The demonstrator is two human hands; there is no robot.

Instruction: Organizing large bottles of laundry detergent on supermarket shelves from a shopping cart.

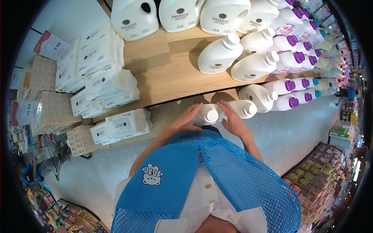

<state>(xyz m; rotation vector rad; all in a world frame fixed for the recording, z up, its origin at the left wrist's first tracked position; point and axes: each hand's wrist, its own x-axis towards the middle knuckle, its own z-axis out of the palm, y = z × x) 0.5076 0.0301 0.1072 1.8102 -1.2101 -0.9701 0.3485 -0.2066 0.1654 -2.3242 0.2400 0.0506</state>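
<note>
A white laundry detergent bottle (208, 114) with a white screw cap stands on the low front shelf, just before my body. My left hand (188, 118) is against its left side, fingers towards the back and thumb at the front. From the other side my right hand (234, 120) holds it, fingers extended between it and a neighbouring white bottle (243, 109). The bottle's lower part is hidden by my hands and the blue mesh vest (163, 186). Another white capped bottle (256, 97) leans to the right of that neighbour.
White bottles (221, 54) and large handled jugs (180, 14) stand on the wooden shelf (163, 78) above. Purple-capped bottles (287, 86) continue rightwards. Tissue packs (100, 83) and price signs (52, 45) are at left. A shopping cart (56, 151) and packaged-goods displays (311, 171) stand beyond the floor.
</note>
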